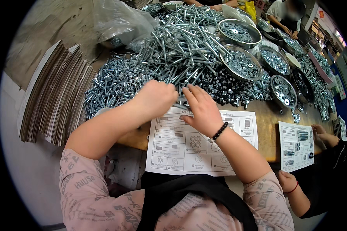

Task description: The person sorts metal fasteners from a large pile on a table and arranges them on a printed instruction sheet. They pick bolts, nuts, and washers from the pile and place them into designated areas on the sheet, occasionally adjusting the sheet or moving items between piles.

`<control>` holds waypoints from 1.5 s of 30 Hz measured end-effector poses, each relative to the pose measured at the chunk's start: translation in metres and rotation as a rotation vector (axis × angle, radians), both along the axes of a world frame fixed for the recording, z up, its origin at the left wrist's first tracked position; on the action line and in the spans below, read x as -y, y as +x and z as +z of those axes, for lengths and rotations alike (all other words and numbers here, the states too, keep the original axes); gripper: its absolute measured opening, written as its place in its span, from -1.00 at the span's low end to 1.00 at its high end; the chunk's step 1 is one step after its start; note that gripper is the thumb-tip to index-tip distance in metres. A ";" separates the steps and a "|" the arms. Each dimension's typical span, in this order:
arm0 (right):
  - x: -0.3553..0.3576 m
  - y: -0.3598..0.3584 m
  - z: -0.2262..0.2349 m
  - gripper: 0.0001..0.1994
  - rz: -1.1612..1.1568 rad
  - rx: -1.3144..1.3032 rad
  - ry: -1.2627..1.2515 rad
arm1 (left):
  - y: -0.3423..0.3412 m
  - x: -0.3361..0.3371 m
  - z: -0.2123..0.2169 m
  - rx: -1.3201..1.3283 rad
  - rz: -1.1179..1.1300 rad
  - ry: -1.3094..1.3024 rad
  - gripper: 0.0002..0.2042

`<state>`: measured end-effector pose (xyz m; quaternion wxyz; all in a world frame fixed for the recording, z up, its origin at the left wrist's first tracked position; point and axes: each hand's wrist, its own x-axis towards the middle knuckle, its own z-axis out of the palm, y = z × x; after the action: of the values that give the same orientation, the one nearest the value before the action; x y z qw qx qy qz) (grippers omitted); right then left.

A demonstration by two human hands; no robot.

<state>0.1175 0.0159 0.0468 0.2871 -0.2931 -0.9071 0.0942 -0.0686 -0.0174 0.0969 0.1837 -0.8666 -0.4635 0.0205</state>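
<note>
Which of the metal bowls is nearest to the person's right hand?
The bowl just beyond the bolt pile, up and right of the right hand. The other bowls lie farther back or farther right along the table.

- I log a hardware packing workshop: wooden bench point(266, 115) heaped with long bolts point(181, 42).
- Metal bowls of washers point(241, 63), printed parts sheets point(192, 142), co-workers alongside.

Long silver bolts point(181, 46) — a tangled heap, lying crisscross — spread just beyond the printed sheet point(202, 140), their nearest ends at its far edge.
</note>
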 end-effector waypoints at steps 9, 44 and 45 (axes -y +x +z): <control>-0.004 0.039 -0.033 -0.86 -0.059 -0.403 -1.232 | -0.011 -0.042 -0.026 0.637 0.152 -0.253 -0.83; 0.001 0.067 -0.072 -0.70 -0.038 -0.909 -1.482 | 0.047 -0.105 -0.087 0.590 0.694 -0.191 -0.77; 0.001 0.066 -0.072 -0.68 -0.033 -0.956 -1.496 | 0.047 -0.095 -0.081 0.684 0.671 -0.246 -0.76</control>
<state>0.1839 0.0154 -0.0251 0.3697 -0.3462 -0.3867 0.7707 -0.0219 0.0772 0.0159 -0.0994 -0.6417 -0.7450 -0.1526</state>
